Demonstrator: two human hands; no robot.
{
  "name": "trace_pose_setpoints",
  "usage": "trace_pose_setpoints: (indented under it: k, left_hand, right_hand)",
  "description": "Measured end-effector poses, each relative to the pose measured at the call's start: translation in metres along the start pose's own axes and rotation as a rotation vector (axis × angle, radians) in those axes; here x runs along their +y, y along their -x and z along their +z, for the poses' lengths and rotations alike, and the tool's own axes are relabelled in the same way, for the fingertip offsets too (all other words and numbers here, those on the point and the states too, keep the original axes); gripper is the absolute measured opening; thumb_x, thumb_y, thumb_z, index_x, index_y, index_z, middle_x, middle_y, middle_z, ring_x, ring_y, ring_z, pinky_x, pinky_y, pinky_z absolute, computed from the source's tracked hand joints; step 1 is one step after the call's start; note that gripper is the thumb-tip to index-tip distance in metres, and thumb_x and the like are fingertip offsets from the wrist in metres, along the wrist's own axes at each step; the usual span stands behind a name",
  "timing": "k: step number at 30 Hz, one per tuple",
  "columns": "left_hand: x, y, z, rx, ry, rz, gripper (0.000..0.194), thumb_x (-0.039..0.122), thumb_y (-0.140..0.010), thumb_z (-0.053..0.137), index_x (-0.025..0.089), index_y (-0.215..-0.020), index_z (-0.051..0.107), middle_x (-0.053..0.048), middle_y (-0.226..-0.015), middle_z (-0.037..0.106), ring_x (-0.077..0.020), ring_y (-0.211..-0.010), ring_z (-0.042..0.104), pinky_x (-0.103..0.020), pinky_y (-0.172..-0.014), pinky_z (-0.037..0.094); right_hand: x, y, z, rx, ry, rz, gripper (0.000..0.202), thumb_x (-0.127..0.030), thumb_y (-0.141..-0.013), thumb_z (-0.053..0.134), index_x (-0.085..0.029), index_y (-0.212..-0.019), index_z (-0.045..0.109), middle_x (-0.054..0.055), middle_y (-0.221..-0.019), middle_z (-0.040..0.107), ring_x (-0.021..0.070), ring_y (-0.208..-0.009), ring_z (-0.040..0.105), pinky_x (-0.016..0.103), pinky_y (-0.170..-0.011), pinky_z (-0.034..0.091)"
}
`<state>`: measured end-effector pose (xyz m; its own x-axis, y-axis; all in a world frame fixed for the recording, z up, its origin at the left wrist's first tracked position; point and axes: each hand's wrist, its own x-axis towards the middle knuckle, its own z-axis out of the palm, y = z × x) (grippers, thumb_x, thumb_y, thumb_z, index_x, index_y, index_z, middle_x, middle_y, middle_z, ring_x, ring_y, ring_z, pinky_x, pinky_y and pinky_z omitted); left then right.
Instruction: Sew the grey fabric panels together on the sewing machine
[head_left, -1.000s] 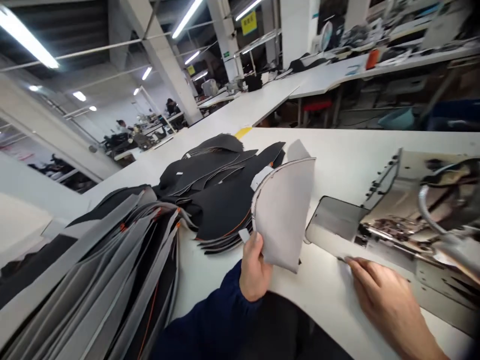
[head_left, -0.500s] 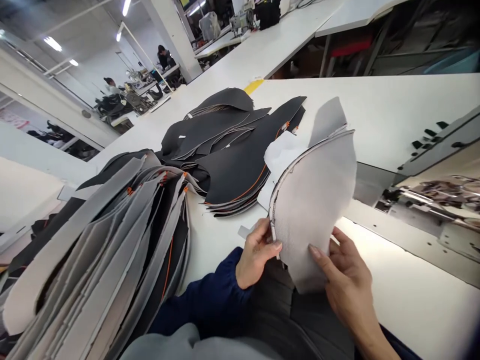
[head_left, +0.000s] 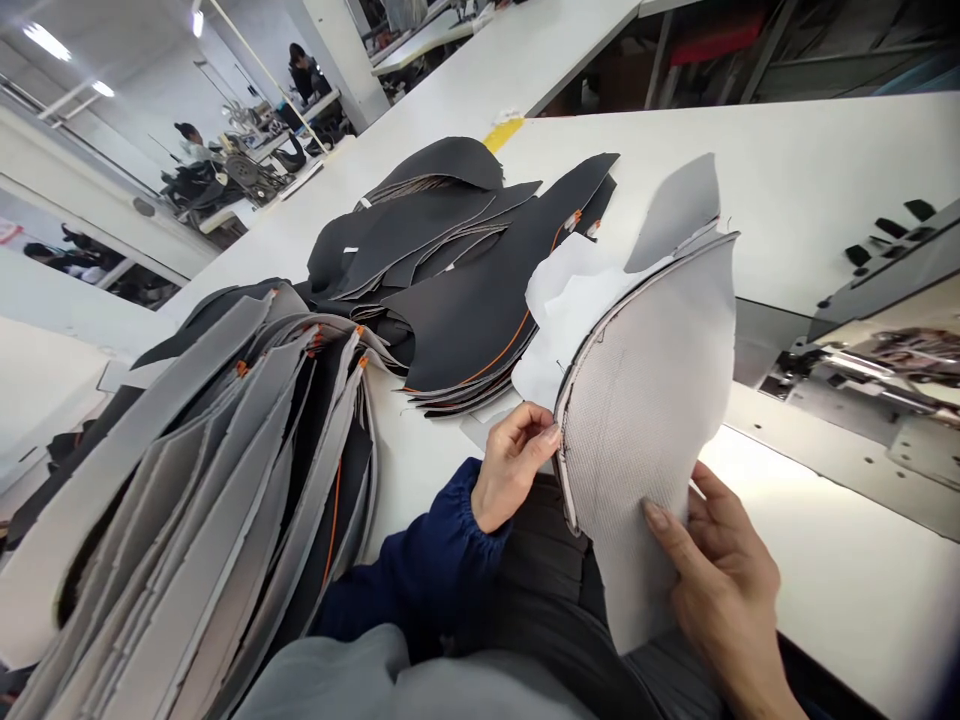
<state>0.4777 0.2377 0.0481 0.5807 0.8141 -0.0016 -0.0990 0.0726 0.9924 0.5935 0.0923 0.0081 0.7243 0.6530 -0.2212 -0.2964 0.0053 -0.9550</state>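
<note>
A light grey curved fabric piece (head_left: pixel 652 390) with a stitched left edge is held up over my lap. My left hand (head_left: pixel 514 465) pinches that seam edge between thumb and fingers. Around the lower right edge my right hand (head_left: pixel 720 560) is closed, thumb on the front face, fingers behind. White material (head_left: pixel 562 310) shows behind the seam, and a grey flap (head_left: pixel 679 215) sticks up beyond the top. Just past the piece lies a stack of black panels (head_left: pixel 472 320) with orange stitching.
A large bundle of grey panels (head_left: pixel 187 480) with orange marks lies on the left. Sewing machine parts (head_left: pixel 862 375) stand at the right on the white table (head_left: pixel 825 180). Two people sit at machines in the far background.
The held piece has shifted slightly right and its lower end hangs further down. My left hand has moved up along the seam; my right hand has moved right and down. The view has tilted a little.
</note>
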Motion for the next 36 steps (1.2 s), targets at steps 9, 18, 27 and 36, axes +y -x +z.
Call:
trace_pose_setpoints:
  k: [9, 18, 27, 36]
  left_hand:
    - [-0.003, -0.005, 0.003, 0.003, -0.003, -0.030, 0.024, 0.037, -0.085, 0.060, 0.017, -0.075, 0.054, 0.002, -0.069, 0.043, -0.0116, -0.067, 0.037, -0.025, -0.065, 0.033]
    - [-0.003, -0.004, 0.005, -0.018, -0.009, 0.008, 0.022, 0.036, -0.086, 0.060, 0.017, -0.075, 0.055, 0.002, -0.067, 0.044, -0.0119, -0.066, 0.038, -0.026, -0.064, 0.034]
    - [-0.017, 0.005, 0.038, -0.208, 0.035, -0.084, 0.038, 0.036, -0.085, 0.065, 0.022, -0.118, 0.051, -0.008, -0.113, 0.049, -0.0188, -0.098, 0.053, -0.025, -0.070, 0.050]
    - [-0.016, 0.002, 0.065, -0.473, -0.171, -0.189, 0.024, 0.039, -0.087, 0.061, 0.015, -0.092, 0.058, 0.000, -0.074, 0.051, -0.0102, -0.063, 0.047, -0.023, -0.056, 0.040]
  right_hand:
    - [0.003, -0.002, -0.001, -0.036, -0.041, 0.031, 0.060, -0.039, -0.075, 0.076, -0.029, -0.128, 0.052, 0.007, -0.120, 0.065, 0.0218, -0.099, 0.065, 0.032, -0.081, 0.056]
    - [0.020, -0.008, -0.009, -0.075, 0.115, -0.020, 0.058, -0.045, -0.082, 0.067, -0.026, -0.133, 0.047, 0.011, -0.117, 0.064, 0.0238, -0.098, 0.064, 0.036, -0.079, 0.055]
    - [-0.028, -0.004, -0.030, -0.037, 0.609, -0.420, 0.031, -0.048, -0.094, 0.046, -0.021, -0.101, 0.059, 0.006, -0.091, 0.057, 0.0175, -0.075, 0.054, 0.029, -0.062, 0.047]
    - [-0.009, -0.002, -0.042, 0.063, 0.166, -0.083, 0.039, -0.056, -0.088, 0.056, -0.021, -0.071, 0.048, -0.003, -0.062, 0.036, 0.0119, -0.056, 0.032, 0.025, -0.049, 0.030]
